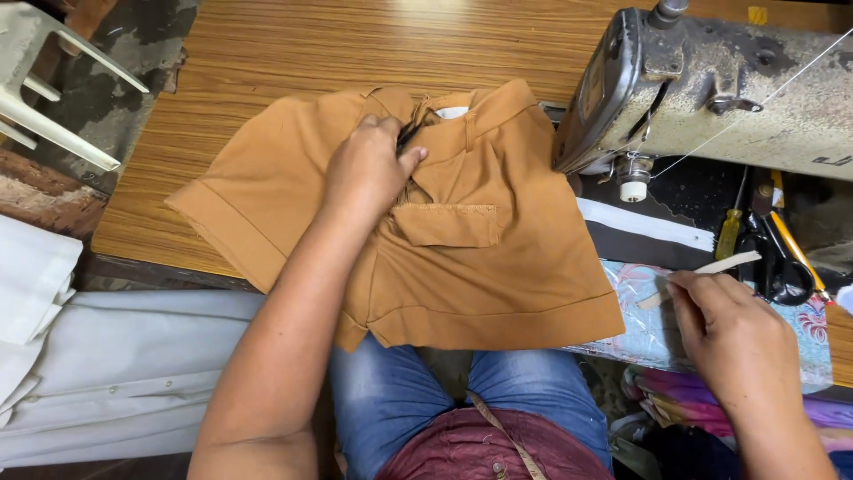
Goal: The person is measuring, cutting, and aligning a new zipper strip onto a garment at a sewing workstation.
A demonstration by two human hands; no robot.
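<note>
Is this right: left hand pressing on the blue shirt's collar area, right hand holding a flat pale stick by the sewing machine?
Not quite: the shirt is tan-brown, not blue. The head view shows the left hand pressing near its collar and the right hand holding the flat pale stick by the sewing machine.

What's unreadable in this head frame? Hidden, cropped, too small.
- Dark thing under the left hand on the brown shirt: mostly covered by the fingers, kind unclear.
- Pale flat stick in the right hand: lower end hidden by fingers.
- Sewing machine: cropped by right and top edges.
- Needle area: too small, shadowed.
</note>
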